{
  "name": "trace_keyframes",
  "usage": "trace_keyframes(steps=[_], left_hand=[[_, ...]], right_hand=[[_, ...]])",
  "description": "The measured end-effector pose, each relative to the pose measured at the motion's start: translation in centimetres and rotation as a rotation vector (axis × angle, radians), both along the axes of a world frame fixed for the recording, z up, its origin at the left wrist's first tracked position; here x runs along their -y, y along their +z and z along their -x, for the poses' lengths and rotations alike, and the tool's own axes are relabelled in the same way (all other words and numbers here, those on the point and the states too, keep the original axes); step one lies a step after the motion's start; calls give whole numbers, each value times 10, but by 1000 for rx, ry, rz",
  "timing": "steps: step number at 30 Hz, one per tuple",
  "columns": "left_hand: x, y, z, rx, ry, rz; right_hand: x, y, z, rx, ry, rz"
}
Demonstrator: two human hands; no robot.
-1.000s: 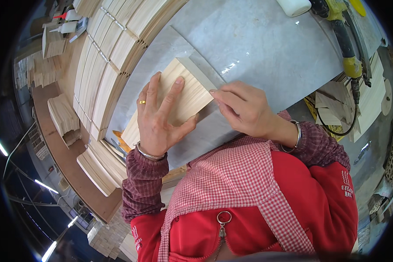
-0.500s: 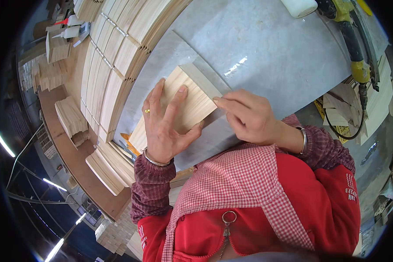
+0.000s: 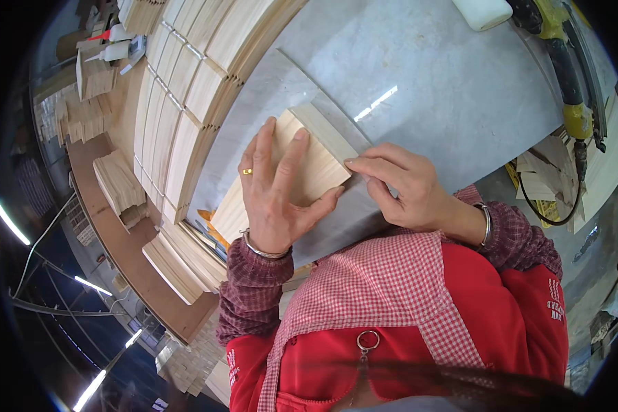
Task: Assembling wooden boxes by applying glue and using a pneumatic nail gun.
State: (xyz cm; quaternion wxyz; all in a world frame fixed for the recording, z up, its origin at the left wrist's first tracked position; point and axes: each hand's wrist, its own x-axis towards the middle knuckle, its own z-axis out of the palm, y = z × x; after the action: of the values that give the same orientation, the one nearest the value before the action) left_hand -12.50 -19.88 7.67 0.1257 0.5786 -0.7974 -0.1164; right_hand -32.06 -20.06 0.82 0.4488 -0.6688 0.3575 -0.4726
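A pale wooden box-like block (image 3: 228,214) lies at a slant on the grey tabletop, and I cannot tell whether it is hollow. My left hand (image 3: 275,182), with a ring and a bracelet, spans its top face. The fingertips reach the far edges and the thumb lies by the near edge. At the block's right corner, my right hand (image 3: 405,182) has its index fingertip against the wood, the other fingers curled. Whether something small sits between those fingertips is hidden. A thin grey panel (image 3: 302,72) lies along the block's far side.
Strapped stacks of wooden boards (image 3: 185,75) line the left of the grey tabletop (image 3: 460,89). A white bottle (image 3: 484,10) stands at the far edge. A black and yellow-green power tool (image 3: 563,69) is at the far right. More boards (image 3: 178,268) lie lower left.
The whole view has shifted slightly, so hands and block appear a little further right. My hands keep their places on the block, with the right thumb slightly lower.
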Motion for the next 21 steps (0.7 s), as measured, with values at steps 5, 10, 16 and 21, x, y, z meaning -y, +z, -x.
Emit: trace_keyframes(steps=[5, 10, 16, 21], left_hand=[[-1, -3, 0, 4, 7, 36], [-1, -4, -5, -9, 4, 21], [1, -3, -10, -18, -10, -23], [0, -6, -10, -40, -6, -24]], right_hand=[[8, 3, -2, -27, -14, 62], [9, 7, -3, -58, -1, 102], [3, 4, 2, -115, 19, 210], [3, -2, 2, -116, 13, 317]])
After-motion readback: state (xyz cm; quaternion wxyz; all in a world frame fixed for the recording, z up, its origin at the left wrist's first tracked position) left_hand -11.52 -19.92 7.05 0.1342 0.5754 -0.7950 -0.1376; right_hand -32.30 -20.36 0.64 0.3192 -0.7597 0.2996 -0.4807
